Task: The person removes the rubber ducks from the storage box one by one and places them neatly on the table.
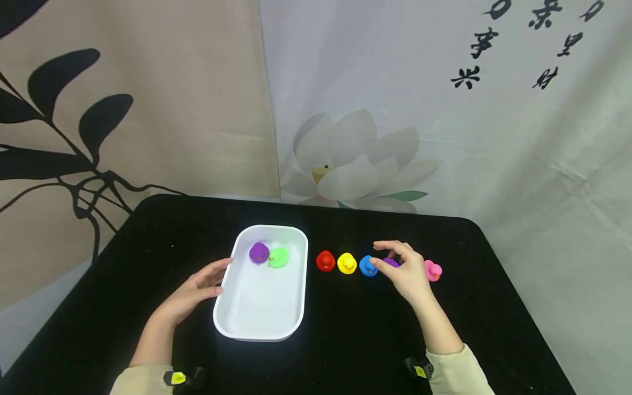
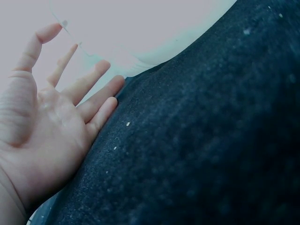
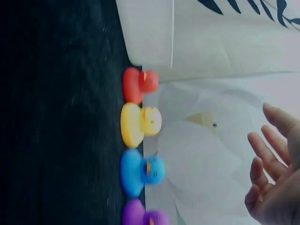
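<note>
A white tray lies on the black table with a purple rubber duck and a light green rubber duck near its far end. My left hand is at the tray's left rim, fingers extended, fingertips right against the wall. To the right of the tray runs a row of rubber ducks: red, yellow, blue, purple and pink. Over the purple one hovers my right hand, thumb and fingers spread, holding nothing. It hides part of the row between purple and pink.
The black table has rounded far corners. Behind it hangs a pale cloth printed with a lotus and dark characters, beside a beige one with dark leaves.
</note>
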Demonstrator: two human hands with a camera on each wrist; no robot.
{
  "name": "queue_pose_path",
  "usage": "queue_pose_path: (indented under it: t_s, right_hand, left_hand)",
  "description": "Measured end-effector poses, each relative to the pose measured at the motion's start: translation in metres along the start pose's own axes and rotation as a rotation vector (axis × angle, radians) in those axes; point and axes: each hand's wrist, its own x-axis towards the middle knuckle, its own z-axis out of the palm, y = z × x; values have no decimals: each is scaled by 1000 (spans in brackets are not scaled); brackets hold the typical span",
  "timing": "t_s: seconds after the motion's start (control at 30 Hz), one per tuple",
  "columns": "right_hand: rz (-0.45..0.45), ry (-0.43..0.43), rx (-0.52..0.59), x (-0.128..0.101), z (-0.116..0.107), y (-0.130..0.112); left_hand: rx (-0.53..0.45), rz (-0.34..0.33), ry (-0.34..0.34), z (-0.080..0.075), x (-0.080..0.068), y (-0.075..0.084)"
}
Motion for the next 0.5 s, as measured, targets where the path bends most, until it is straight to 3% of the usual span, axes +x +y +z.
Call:
queue_pose_path:
  t_s: [0.33, 0.5]
  right_hand:
    - [7, -46, 101, 0, 30, -54]
    - [-35, -62, 135, 2, 48, -67]
  left_hand:
    - [1, -9, 4, 0, 0, 1]
    - [-2, -8, 3, 1, 0, 1]
